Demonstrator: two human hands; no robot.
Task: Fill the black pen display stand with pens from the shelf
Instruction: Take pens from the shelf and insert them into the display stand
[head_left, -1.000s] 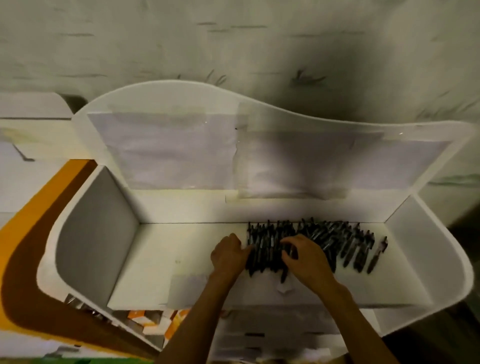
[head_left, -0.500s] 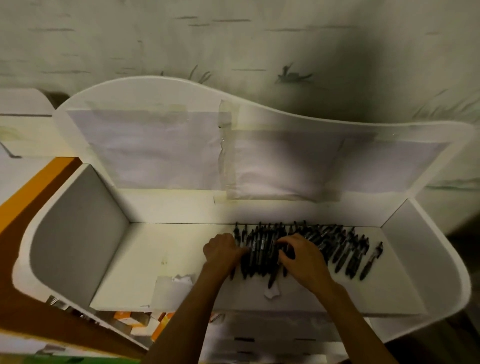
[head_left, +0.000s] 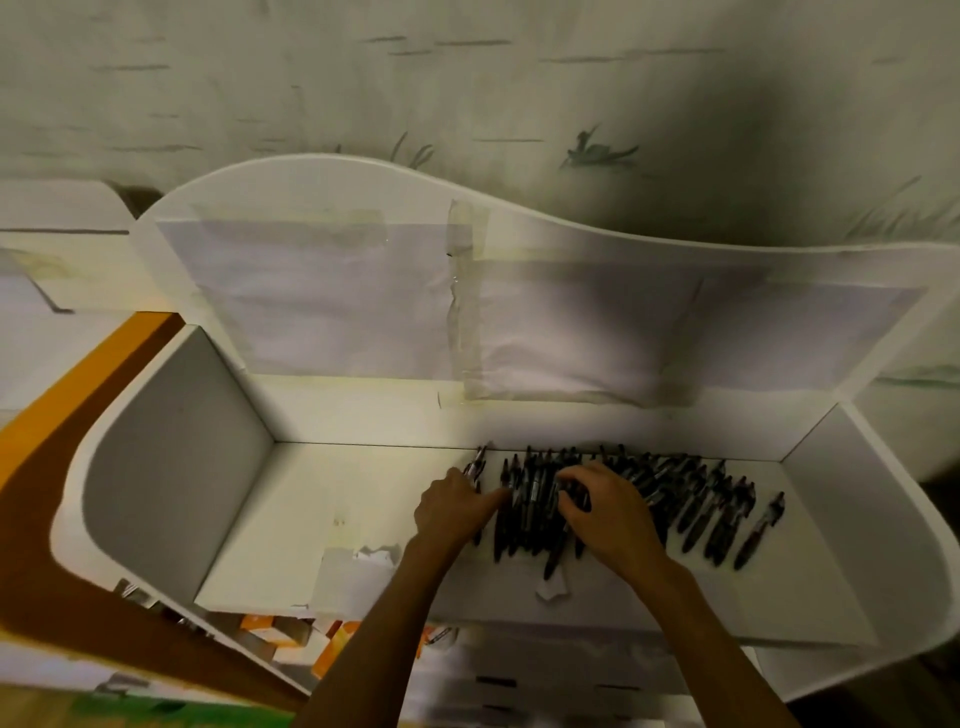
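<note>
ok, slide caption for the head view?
Both hands gathering dark pens on a white shelf.

All we really see of ourselves here is two bare forearms coming in from the near edge, and that's about it. No sleeves or cuffs show anywhere along them. Our left hand (head_left: 451, 506) has no glove, and neither does our right hand (head_left: 610, 512). We can't make out a watch, band or ring on either one, though the light's pretty dim.
</note>
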